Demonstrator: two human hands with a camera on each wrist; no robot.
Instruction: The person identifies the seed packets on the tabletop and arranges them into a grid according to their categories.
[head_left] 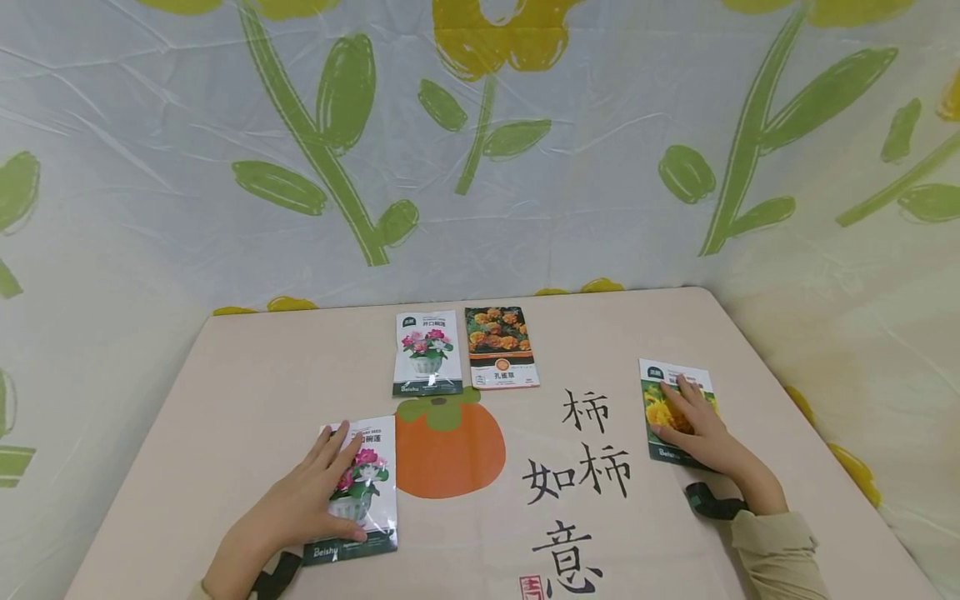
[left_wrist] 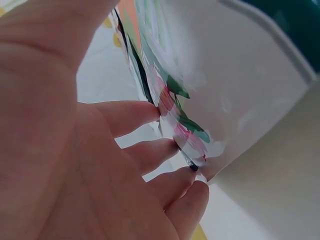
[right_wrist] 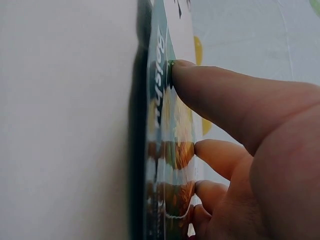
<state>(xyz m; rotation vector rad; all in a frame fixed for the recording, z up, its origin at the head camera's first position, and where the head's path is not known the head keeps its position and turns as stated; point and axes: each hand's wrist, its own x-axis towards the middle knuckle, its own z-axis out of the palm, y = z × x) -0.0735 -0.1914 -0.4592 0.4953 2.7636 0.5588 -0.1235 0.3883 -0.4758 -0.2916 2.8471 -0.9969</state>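
Observation:
My left hand (head_left: 300,496) rests on a white seed packet (head_left: 380,492) with pink flowers in a bowl and a dark green bottom band. Its fingers are spread over the packet's left side and hide part of the picture. In the left wrist view the fingertips (left_wrist: 167,150) touch the glossy packet face. On the right of the table, my right hand (head_left: 708,437) lies over a seed packet (head_left: 657,408) with yellow flowers. The right wrist view shows the thumb (right_wrist: 210,87) and fingertips touching this packet's front.
Toward the back lie another pink-flower seed packet (head_left: 427,383) and an orange marigold packet (head_left: 504,367), side by side. The pale tablecloth (head_left: 240,375) bears a printed persimmon (head_left: 457,458) and black characters (head_left: 577,479). A flower-patterned curtain (head_left: 570,192) hangs behind the table.

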